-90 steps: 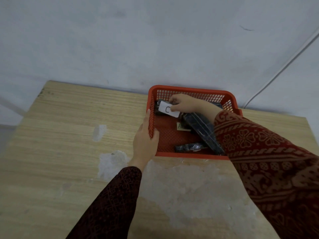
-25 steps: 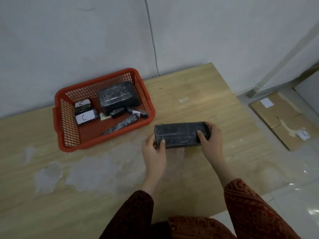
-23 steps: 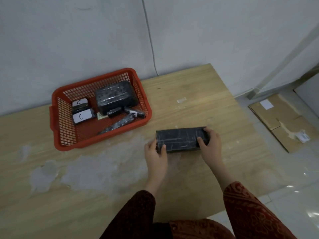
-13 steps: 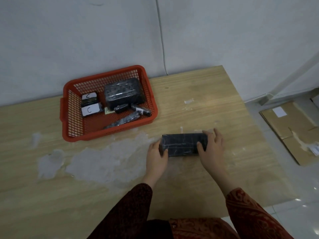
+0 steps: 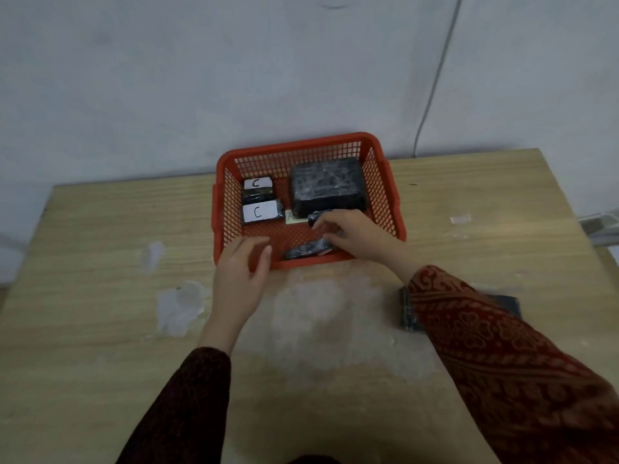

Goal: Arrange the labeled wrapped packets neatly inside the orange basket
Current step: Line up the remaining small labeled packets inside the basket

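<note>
The orange basket [image 5: 301,147] stands at the table's back edge. Inside it, two black packets with white C labels [image 5: 258,183] [image 5: 260,212] lie at the left and a big black wrapped block [image 5: 326,187] fills the back right. A slim long packet [image 5: 306,251] lies by the front wall. My right hand [image 5: 356,234] is inside the basket with its fingers curled on a small black packet [image 5: 318,216]. My left hand [image 5: 241,272] rests at the basket's front left wall, fingers apart. A long black packet [image 5: 407,309] lies on the table, mostly hidden by my right sleeve.
A pale A label [image 5: 291,216] lies on the basket floor. The wooden table [image 5: 100,296] has worn pale patches in front of the basket. A thin cable [image 5: 432,88] runs down the wall behind. The table's right edge lies past my right arm.
Both hands let go of the long black packet, which now lies on the table at the right. They moved to the basket: the right hand reached inside, the left went to the front wall.
</note>
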Motion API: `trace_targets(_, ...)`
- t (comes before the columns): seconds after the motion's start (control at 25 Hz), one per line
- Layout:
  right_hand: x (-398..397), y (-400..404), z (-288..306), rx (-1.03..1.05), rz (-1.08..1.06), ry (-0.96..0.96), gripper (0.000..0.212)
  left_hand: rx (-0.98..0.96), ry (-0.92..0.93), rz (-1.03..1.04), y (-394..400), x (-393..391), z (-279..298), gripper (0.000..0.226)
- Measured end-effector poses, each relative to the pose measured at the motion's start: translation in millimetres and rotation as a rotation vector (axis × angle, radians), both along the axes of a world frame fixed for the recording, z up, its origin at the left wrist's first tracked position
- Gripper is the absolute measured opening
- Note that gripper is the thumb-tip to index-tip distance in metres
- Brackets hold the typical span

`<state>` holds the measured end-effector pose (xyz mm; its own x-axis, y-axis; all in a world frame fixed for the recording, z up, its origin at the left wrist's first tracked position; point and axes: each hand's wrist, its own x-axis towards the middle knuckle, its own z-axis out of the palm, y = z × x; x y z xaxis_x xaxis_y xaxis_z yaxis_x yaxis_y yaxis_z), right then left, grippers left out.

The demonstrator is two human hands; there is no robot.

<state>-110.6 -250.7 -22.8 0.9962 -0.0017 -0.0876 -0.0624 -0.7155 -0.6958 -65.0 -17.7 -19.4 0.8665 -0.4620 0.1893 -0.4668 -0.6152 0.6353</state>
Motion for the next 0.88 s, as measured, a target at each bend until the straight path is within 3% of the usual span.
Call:
trace_targets(0.16,35.9,-2.3,-25.5,-0.234,0.154,0.246,0.034,0.201,-0.094,-0.162,18.5,18.3,-27.7,0.03)
trace_targets(0.4,51.5,2.6,-41.3,-0.483,0.299,0.294,0.033,0.233,-0.272,-0.089,19.1,14.5,-49.4,0.034)
trace_targets(0.64,61.6,3.9,-41.8,-0.054,0.141,0.439,0.031,0.219,-0.323,-0.085,20.6,16.7,-58.4,0.035)
trace_targets(0.88,74.4,16.3,-39.5,0.047,0.175,0.436,0.026,0.211,-0.325,-0.084,21.8,16.9,-61.1,0.036)
